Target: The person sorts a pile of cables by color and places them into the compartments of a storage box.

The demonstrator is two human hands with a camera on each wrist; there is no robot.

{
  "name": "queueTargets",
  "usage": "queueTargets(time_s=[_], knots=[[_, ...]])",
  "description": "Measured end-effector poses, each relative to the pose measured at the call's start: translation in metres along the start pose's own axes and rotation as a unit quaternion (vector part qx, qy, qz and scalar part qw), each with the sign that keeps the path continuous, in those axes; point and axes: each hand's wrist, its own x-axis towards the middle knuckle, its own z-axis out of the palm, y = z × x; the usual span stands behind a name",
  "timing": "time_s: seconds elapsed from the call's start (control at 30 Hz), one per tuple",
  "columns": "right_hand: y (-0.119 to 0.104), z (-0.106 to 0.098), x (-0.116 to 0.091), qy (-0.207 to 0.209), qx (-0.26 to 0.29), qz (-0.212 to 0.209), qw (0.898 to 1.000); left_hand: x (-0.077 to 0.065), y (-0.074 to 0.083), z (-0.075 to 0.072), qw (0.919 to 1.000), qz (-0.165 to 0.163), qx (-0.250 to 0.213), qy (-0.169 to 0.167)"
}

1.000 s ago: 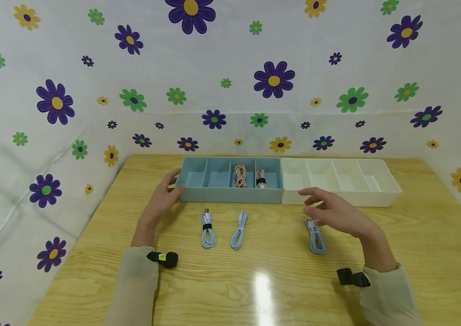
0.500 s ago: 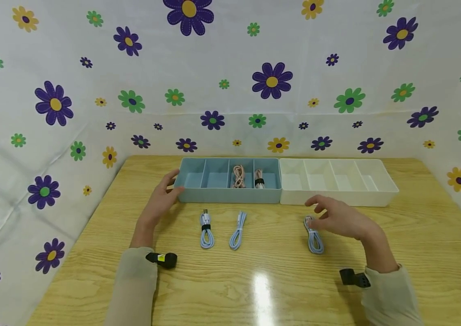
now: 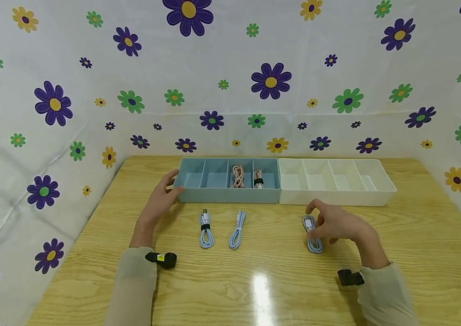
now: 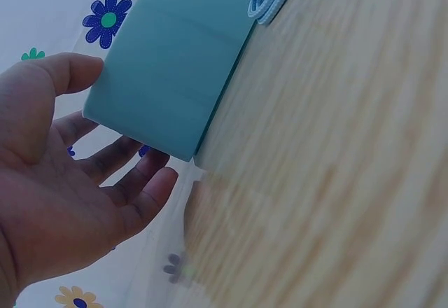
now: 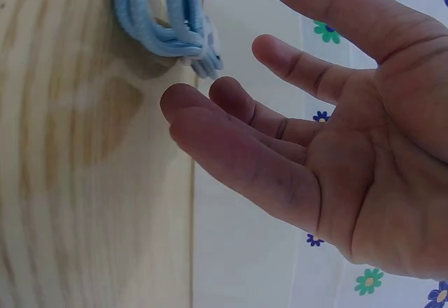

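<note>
My left hand [image 3: 159, 200] rests at the left end of a blue divided tray [image 3: 230, 195]. In the left wrist view its thumb lies at the tray's rim and the other fingers are bent loosely by the end wall. My right hand [image 3: 339, 222] is over a coiled light-blue cable [image 3: 315, 246] on the table's right side, thumb and forefinger spread on either side of it in the head view. The right wrist view shows the fingers apart, with the blue coil [image 5: 157, 24] beyond the fingertips.
Two more coiled light-blue cables lie in front of the blue tray: one with a black strap [image 3: 206, 238], one pale-tied [image 3: 236, 237]. Two pinkish cable bundles [image 3: 238, 176] sit in the tray's right compartments. A white divided tray [image 3: 336, 198] adjoins it. Flowered cloth [image 3: 230, 59] hangs behind.
My right hand has come down and nearer to the right-hand blue cable, its forefinger bending more. The left hand stays at the tray's end.
</note>
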Motion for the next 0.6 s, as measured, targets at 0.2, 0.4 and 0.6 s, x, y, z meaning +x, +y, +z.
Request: queueTargets(time_s=[0.2, 0.4, 0.6], knots=[[0.002, 0.004, 0.004, 0.004, -0.001, -0.001, 1.0, -0.001, 0.002, 0.0, 1.0, -0.005, 0.002, 0.002], [0.001, 0.009, 0.007, 0.014, -0.015, -0.009, 1.0, 0.0, 0.0, -0.001, 1.0, -0.003, -0.005, -0.001], [-0.001, 0.016, 0.012, 0.029, -0.043, -0.002, 0.999, -0.003, 0.005, -0.001, 0.9999, -0.003, -0.007, -0.008]])
